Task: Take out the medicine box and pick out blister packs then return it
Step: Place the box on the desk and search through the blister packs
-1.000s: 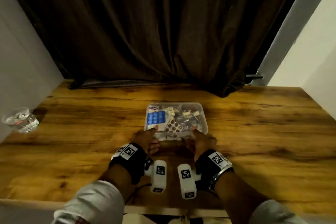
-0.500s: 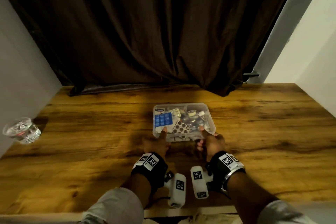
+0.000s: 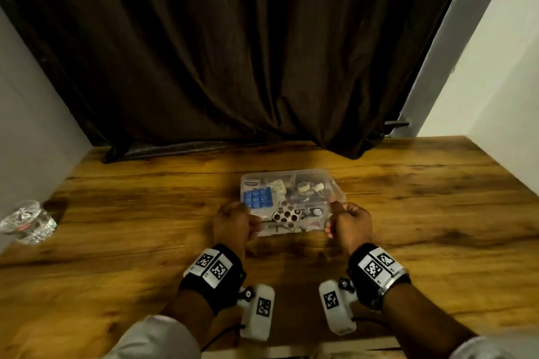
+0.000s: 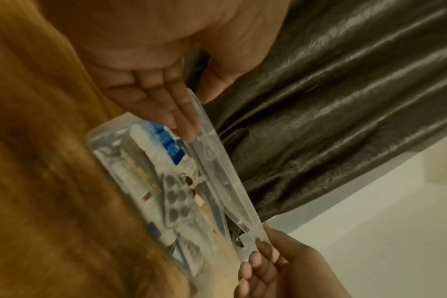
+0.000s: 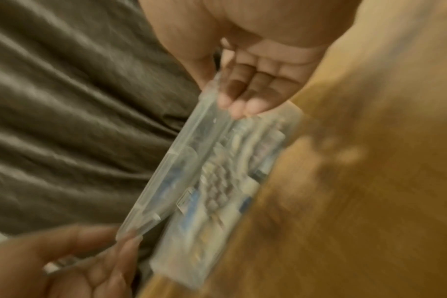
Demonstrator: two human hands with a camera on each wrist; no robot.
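A clear plastic medicine box [image 3: 306, 183] lies on the wooden table [image 3: 423, 213] in front of me. My left hand [image 3: 236, 221] pinches the front left corner of its lid [image 4: 217, 171], thumb above and fingers below. My right hand [image 3: 347, 220] pinches the lid's front right corner [image 5: 181, 167]. Both wrist views show the lid's front edge raised off the base. Inside lie a blue blister pack [image 3: 258, 197], a silver blister pack with brown pills [image 3: 285, 214] and several other small packets.
A drinking glass [image 3: 27, 221] stands at the table's far left, by the grey wall. A dark curtain [image 3: 233, 52] hangs along the back, its hem on the table just behind the box. A white wall [image 3: 495, 96] closes the right side.
Both hands have spread from the middle of the box's front edge out to the lid's front corners. The lid's front edge has come up off the base.
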